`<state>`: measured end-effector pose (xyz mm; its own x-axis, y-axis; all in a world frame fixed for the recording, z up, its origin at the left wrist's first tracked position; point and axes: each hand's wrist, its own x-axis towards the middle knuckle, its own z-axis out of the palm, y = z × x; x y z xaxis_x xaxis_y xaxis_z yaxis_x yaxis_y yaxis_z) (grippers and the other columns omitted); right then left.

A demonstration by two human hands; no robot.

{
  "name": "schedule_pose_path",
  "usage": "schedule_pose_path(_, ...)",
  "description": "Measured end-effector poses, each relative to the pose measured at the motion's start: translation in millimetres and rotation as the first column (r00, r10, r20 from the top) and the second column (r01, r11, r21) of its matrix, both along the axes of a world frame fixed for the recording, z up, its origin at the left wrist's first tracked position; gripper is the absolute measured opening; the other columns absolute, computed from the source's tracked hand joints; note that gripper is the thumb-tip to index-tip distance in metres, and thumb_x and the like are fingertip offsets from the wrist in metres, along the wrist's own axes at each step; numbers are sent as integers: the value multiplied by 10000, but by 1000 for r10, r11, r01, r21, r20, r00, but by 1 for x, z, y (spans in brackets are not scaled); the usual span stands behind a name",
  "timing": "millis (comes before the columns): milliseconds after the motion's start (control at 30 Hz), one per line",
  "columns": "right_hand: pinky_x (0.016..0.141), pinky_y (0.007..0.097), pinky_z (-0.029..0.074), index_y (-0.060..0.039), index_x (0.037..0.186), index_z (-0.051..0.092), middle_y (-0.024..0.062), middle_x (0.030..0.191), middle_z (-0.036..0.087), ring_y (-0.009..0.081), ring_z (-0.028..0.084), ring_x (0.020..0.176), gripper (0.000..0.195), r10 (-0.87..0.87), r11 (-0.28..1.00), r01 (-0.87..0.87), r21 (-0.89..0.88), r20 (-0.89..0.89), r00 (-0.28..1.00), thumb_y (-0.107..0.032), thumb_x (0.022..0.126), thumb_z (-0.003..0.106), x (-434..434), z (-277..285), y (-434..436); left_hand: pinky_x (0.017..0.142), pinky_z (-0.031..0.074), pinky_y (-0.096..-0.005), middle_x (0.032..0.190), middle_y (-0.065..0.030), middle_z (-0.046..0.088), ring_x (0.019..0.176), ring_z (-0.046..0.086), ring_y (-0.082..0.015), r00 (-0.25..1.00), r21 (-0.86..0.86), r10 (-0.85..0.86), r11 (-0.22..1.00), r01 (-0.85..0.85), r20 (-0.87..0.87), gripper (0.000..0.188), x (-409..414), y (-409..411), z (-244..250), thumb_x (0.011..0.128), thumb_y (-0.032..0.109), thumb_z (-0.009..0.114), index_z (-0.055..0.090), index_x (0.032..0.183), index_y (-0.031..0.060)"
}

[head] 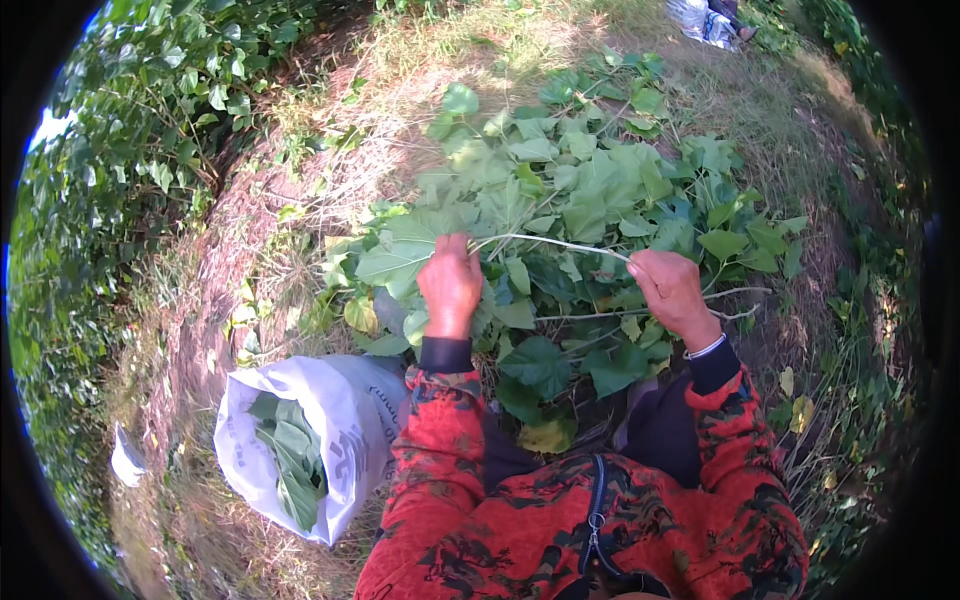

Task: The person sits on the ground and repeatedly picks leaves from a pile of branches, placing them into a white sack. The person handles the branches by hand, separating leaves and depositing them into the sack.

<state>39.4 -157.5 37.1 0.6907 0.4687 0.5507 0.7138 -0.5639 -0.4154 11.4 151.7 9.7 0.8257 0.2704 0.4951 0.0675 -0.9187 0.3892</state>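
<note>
Between my two hands a thin pale stem [562,242] arches over a heap of cut leafy branches [600,180]. The fingers of my left hand [452,285] are closed on leaves and the stem's left end, with a broad green leaf [401,251] spreading out to the left. My right hand [670,291] grips the stem's right end in a closed fist. Below and left of my left hand, a white woven sack [349,420] stands with its mouth open toward me. Picked green leaves [292,457] lie inside it.
Leafy bushes [142,120] line the left side, and more greenery [870,360] edges the right. Bare cut stems [739,291] poke out of the heap near my right hand. A white scrap [127,457] lies at far left. Another white sack [701,22] sits at the far top right.
</note>
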Motion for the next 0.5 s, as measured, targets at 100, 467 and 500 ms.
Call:
schedule_pose_path(100,599,413,443,-70,843,572,131,698,566,345,565,653,85,41,999,-41,-3,-14,999,-141,889,571,-3,0,3,621,487,-463,878,-126,606,724,620,-362,1000,28,9,1000,-9,-1,115,4,2,-11,818,151,609,600,917,93)
schedule_pose_path(467,568,416,441,-78,924,592,135,680,564,345,572,625,106,86,996,-81,35,-181,980,-180,910,565,-14,-2,11,683,473,-448,910,-143,601,806,608,-372,994,-189,67,981,-49,89,126,17,-5,-23,846,156,595,589,944,77)
schedule_pose_path(500,568,418,446,-86,937,589,135,690,578,353,578,633,108,70,997,-62,43,-218,973,-187,913,562,-15,0,11,688,472,-443,914,-140,602,809,607,-369,994,-228,25,974,-1,104,132,17,-3,-22,848,162,602,591,951,79)
